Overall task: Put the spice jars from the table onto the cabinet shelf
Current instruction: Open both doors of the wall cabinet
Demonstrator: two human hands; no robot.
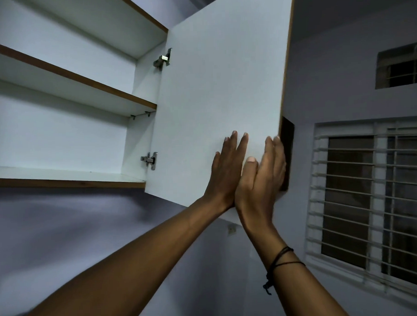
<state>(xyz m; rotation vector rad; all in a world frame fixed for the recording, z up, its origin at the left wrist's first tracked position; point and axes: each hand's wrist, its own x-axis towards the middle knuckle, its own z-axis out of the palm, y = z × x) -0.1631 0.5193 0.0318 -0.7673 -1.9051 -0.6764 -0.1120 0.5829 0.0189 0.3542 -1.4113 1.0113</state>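
Note:
A white wall cabinet stands open above me, its door (219, 91) swung out to the right. My left hand (225, 171) lies flat on the inner face of the door, fingers spread. Beside it, my right hand (262, 177) wraps its fingers around the door's free edge near the lower corner. The bottom shelf (68, 173) and the middle shelf (87, 93) show bare white boards with brown edging. No spice jars and no table are in view.
Two metal hinges (151, 160) hold the door to the cabinet side. A barred window (374, 199) fills the right wall, with a small vent window (403, 66) above it. A plain wall runs below the cabinet.

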